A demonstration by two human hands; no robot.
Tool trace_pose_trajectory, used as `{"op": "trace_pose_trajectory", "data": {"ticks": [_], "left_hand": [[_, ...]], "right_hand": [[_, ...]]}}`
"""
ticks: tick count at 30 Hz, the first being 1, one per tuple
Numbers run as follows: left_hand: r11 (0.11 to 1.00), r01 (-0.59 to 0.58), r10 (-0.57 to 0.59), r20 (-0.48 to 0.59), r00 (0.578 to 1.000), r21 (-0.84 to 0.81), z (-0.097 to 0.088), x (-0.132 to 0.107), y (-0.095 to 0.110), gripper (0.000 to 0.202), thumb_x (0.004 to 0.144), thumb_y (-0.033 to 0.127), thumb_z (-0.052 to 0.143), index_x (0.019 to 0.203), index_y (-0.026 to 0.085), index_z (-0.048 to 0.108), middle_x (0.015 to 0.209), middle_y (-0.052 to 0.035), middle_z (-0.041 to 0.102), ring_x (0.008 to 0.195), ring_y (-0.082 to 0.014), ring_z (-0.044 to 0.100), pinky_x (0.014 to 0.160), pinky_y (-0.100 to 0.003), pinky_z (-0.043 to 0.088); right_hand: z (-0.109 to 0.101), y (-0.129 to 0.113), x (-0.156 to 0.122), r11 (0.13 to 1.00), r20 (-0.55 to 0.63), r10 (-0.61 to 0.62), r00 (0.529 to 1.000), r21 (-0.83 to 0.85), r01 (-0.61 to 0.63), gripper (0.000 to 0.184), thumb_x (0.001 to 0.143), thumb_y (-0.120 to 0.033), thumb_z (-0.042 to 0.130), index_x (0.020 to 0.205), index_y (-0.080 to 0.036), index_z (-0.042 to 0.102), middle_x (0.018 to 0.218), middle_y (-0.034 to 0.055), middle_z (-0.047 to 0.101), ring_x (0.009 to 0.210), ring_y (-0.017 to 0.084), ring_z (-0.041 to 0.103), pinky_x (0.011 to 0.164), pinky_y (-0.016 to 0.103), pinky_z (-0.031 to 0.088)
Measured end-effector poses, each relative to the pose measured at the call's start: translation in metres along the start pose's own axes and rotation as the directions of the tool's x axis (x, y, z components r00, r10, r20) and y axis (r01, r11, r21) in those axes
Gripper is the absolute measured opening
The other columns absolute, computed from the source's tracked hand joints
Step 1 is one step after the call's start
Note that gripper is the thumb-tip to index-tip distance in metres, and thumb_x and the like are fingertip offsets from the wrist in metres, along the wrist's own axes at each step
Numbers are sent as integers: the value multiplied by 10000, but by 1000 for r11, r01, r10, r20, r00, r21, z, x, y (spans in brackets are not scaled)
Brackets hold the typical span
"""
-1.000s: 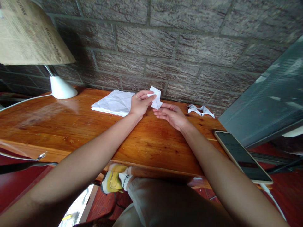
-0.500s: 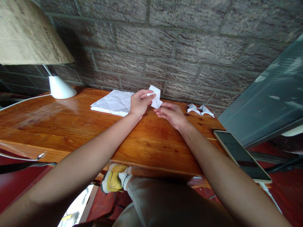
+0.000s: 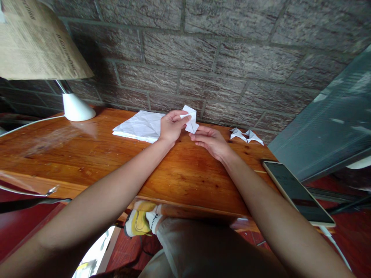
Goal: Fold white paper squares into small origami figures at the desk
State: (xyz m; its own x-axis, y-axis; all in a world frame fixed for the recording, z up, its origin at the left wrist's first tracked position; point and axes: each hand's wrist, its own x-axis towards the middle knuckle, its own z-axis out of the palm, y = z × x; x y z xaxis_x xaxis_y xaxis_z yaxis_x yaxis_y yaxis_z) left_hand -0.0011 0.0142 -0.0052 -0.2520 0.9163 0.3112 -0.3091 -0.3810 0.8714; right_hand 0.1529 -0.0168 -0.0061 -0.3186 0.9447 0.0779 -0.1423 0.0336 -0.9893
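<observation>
- Hardly anything has moved since the frame a second ago: our right hand [image 3: 211, 142] has shifted its fingertips a touch, while our left hand [image 3: 169, 127] and the folded white paper piece [image 3: 191, 125] keep nearly the same pose.
- That piece is held up off the wooden table [image 3: 185, 177], toward the middle of its far edge.
- Our left thumb and fingers pinch it near its middle, the thumb on the side facing us; this looks like a sound anchor, leaving the lower flaps free.
- Our right fingers curve narrowly at its lower right corner; we cannot tell whether they grip it or only touch it.
- To crease well, we should line up the points first, then press lightly outward from the centre fold, keeping the left pinch firm but not crushing.
- If the layers slip, we could use the bare near edge of the table as backing.
- Near the far right corner sit two folded paper pieces [image 3: 255, 137]; the creased paper stack [image 3: 138, 126] lies by the far edge, left of our hands.
</observation>
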Motion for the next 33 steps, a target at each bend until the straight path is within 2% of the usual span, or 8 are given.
{"op": "trace_pose_trajectory", "data": {"ticks": [6,11,15,17,19,24,28,33], "left_hand": [[1000,9,-9,15,1000,1,0,0,0,269,586,261,868,767,177,689,651,23,670,578,-95,586,557,-217,487],[1000,16,-16,83,996,-1,1,-3,0,336,578,311,887,801,174,676,702,8,687,637,-119,625,605,-243,519],[999,33,-32,120,992,-4,-1,-3,-4,490,589,279,892,1014,211,658,643,50,628,640,-132,626,654,-282,545],[998,58,-58,112,992,-5,-2,-1,-6,637,581,258,903,1149,237,616,600,83,570,626,-132,617,678,-301,554],[996,93,-91,110,990,-13,-2,0,-8,721,565,257,915,1205,233,584,602,89,564,624,-132,615,688,-307,556],[985,165,-157,155,975,-41,-2,-1,-5,675,498,309,941,1082,187,625,703,40,670,665,-126,634,681,-271,541],[982,185,-177,179,968,-33,-1,-5,0,612,477,367,945,990,178,671,749,18,709,691,-125,647,677,-252,530],[981,193,-189,198,962,-1,-1,-6,2,557,477,419,937,921,176,703,812,-6,734,757,-144,673,729,-271,536]], "right_hand": [[2,1,0,1000,-42,26,999,19,-25,364,577,-241,890,925,-251,785,910,-9,777,786,90,668,688,193,479],[-3,3,1,996,-110,85,990,21,-83,270,607,-174,851,858,-235,776,798,-20,763,736,89,668,699,205,487],[-4,5,3,990,-168,144,975,37,-139,182,658,-151,830,811,-220,761,762,-16,755,702,82,668,705,208,493],[-3,6,3,987,-177,158,971,33,-155,135,687,-197,844,791,-210,759,779,-9,759,705,77,667,702,200,493],[-2,6,3,986,-170,164,972,29,-161,128,713,-258,851,786,-206,760,802,2,765,710,75,667,690,190,494],[-1,3,3,990,-127,144,981,30,-141,193,758,-373,835,823,-208,758,861,39,785,735,104,690,662,189,517],[-1,2,3,994,-122,107,987,24,-105,318,796,-510,779,818,-194,752,854,67,790,707,116,692,633,199,521],[-3,5,3,997,-116,-13,993,-79,3,404,733,-584,797,807,-188,765,808,58,782,653,109,671,603,201,503]]}}
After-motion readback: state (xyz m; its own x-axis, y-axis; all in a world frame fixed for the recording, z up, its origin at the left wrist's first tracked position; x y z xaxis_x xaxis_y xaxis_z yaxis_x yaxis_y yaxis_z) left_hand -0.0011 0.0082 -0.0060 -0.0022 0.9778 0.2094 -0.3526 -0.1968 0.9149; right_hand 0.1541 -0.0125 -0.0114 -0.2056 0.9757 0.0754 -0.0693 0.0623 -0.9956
